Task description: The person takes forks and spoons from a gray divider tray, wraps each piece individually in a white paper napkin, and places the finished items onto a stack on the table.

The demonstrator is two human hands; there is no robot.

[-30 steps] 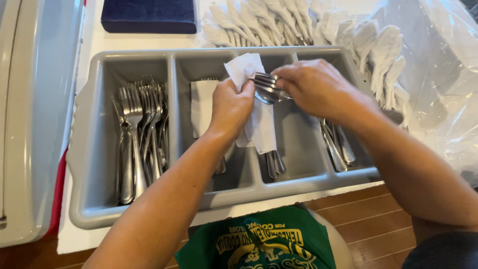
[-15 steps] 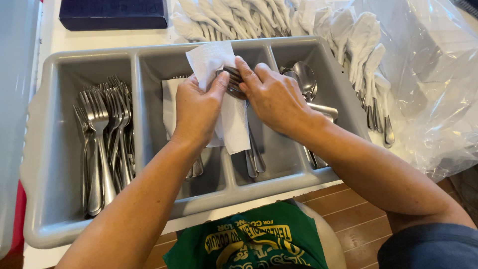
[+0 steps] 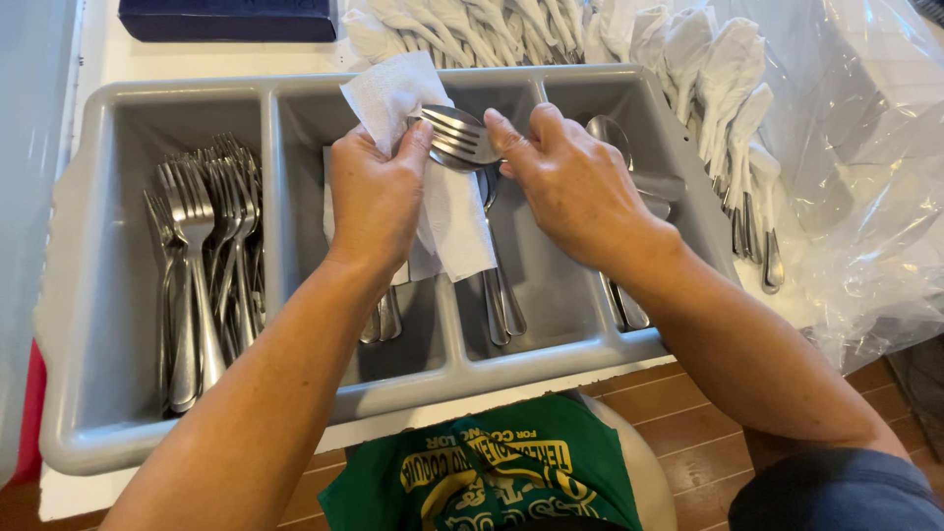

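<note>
The left hand [image 3: 374,202] pinches a white paper napkin [image 3: 433,177] and the right hand [image 3: 575,182] clamps a steel fork and spoon [image 3: 457,138] (stacked) against it, above the grey four-compartment plastic cutlery tray [image 3: 108,324] on the white bench [image 3: 108,59].

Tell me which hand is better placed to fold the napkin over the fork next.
Probably the left hand: it already pinches the white napkin beside the fork. The right hand steadies the fork with its fingertips, above the grey cutlery tray.
</note>
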